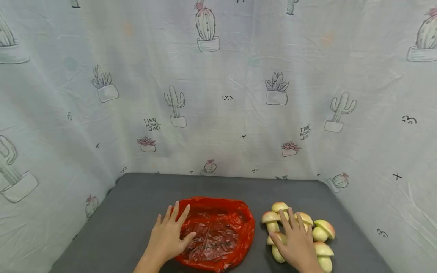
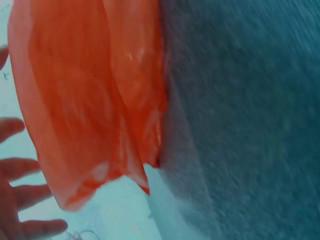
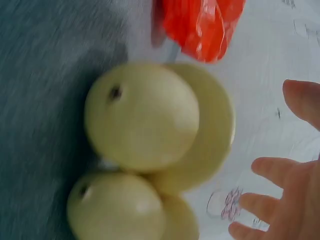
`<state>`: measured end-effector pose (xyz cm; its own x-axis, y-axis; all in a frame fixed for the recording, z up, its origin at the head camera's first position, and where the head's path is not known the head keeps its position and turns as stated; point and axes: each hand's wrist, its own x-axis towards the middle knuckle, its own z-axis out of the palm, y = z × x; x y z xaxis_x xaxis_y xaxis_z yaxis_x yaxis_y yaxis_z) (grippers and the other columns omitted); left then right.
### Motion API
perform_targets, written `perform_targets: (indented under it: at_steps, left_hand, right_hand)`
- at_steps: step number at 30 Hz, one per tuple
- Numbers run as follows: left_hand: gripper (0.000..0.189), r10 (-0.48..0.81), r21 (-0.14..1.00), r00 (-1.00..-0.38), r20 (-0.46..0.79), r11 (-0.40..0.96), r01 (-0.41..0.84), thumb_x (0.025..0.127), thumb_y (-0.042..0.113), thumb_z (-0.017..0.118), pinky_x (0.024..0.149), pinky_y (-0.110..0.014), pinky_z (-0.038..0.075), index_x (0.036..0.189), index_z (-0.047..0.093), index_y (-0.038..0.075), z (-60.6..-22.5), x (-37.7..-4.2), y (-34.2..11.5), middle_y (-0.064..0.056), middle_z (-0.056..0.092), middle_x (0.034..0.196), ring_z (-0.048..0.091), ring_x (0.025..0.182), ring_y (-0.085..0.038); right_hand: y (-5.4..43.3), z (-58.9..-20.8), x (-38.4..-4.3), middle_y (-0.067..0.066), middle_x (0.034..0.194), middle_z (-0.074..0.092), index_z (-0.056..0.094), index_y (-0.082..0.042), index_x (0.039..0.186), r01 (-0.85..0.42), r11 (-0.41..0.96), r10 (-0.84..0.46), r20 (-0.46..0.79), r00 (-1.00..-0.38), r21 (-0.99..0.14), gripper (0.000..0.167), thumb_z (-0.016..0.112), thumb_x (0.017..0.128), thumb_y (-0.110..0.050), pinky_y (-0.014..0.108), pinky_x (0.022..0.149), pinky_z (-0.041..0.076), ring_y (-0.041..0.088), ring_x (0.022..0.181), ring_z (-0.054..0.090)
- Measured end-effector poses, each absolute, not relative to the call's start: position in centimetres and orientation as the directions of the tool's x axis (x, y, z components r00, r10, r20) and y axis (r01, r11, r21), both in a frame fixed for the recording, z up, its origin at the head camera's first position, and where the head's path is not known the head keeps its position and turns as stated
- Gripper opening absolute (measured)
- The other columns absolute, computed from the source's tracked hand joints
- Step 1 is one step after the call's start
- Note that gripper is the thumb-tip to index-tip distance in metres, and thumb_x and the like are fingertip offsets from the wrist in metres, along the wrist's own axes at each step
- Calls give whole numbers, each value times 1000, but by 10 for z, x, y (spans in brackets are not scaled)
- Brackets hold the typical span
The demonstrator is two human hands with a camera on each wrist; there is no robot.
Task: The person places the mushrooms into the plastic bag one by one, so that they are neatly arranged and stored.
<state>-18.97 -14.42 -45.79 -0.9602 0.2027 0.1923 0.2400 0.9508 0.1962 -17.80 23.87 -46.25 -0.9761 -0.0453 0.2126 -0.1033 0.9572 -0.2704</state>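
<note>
A red plastic bag [image 1: 246, 227] stands on the dark table with its mouth spread wide, its inside showing in the head view. My left hand [image 1: 167, 237] hovers at the bag's left rim with fingers spread. In the left wrist view the bag's side [image 2: 85, 100] rises beside the fingers [image 2: 30, 197]. Several toy mushrooms [image 1: 323, 230], pale yellow with reddish caps, lie grouped right of the bag. Over them my right hand [image 1: 297, 242] is spread and holds nothing, hiding part of the group. Two mushroom stems [image 3: 142, 117] face the right wrist camera, with that hand's fingers [image 3: 272, 170] apart from them.
The dark grey table [image 1: 136, 197] reaches back to a pale curtain [image 1: 218, 113] printed with cactus drawings, which also encloses both sides. A strip of table lies between the bag and the mushrooms.
</note>
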Motion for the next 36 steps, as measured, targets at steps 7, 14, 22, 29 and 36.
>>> perform_targets:
  at_steps: [7,14,22,29,36]
  left_hand:
    - [70,250,194,-939,237,935,298,85,56,59,97,-69,33,146,40,27,-456,-190,-155,-12,29,155,32,137,-43]
    - [61,273,260,-930,244,906,334,85,51,63,97,-75,25,140,49,28,-455,-193,-161,-10,31,154,26,140,-41]
    - [56,256,350,-947,196,883,311,86,45,64,94,-80,18,138,53,26,-467,-188,-170,-10,32,153,23,140,-44]
    - [52,232,414,-956,177,864,286,87,36,67,94,-80,17,136,55,24,-472,-184,-180,-10,32,153,21,140,-46]
    - [43,274,510,-957,101,811,286,89,26,66,95,-80,14,131,60,20,-472,-182,-187,-11,38,150,21,140,-45]
  right_hand:
    - [265,-457,-170,30,149,27,36,-4,146,-164,921,-44,323,-945,-354,75,58,90,-49,71,96,24,52,135,23]
    - [304,-455,-163,36,148,21,24,1,149,-242,847,-33,406,-913,-474,78,62,91,-34,73,99,16,55,137,10]
    - [357,-468,-149,39,150,2,4,4,151,-158,793,-2,257,-966,-588,87,60,93,-30,77,97,7,59,135,-4]
    - [378,-479,-145,37,151,6,-3,-1,152,-14,794,26,57,-998,-607,98,63,90,-40,73,90,25,61,131,13]
    - [383,-488,-146,37,150,7,-5,1,151,30,743,3,-41,-999,-669,101,65,89,-36,71,92,27,61,129,16]
